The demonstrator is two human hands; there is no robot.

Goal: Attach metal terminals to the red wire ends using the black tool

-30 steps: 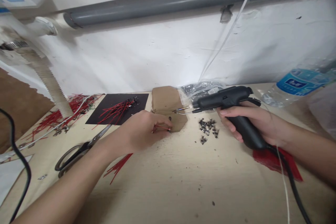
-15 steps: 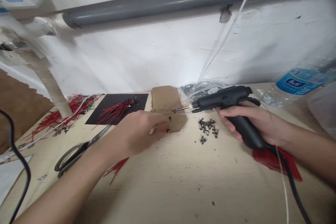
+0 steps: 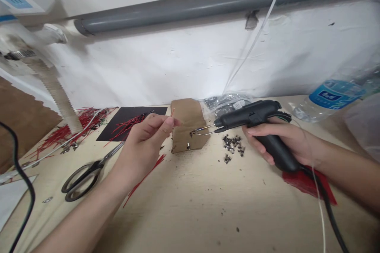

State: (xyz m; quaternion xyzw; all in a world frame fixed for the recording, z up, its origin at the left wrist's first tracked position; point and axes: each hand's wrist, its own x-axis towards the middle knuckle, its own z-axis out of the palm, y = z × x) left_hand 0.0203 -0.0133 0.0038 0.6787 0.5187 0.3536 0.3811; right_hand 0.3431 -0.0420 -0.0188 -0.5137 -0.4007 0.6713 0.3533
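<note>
My left hand [image 3: 145,142] is raised just left of the cardboard piece [image 3: 185,112], thumb and forefinger pinched on a thin red wire [image 3: 173,112]; only a short bit of it shows. My right hand [image 3: 285,142] wraps round the grip of a black soldering gun [image 3: 252,114]. The gun's metal tip and thin curved guide point left, over the cardboard. A small metal-and-black part [image 3: 188,146] sits near the cardboard's front edge. Several loose red wires [image 3: 145,180] lie beneath my left hand.
Scissors [image 3: 89,174] lie at left by a black sheet [image 3: 111,120] bearing red wires. Small black-and-metal parts [image 3: 233,144] are heaped right of the cardboard. A plastic bag [image 3: 219,102], a bottle [image 3: 329,97] and a ribbed hose [image 3: 56,91] stand along the wall.
My left hand has lifted and drawn back left from the cardboard, uncovering the small part there. The soldering gun's tip has shifted slightly left and down.
</note>
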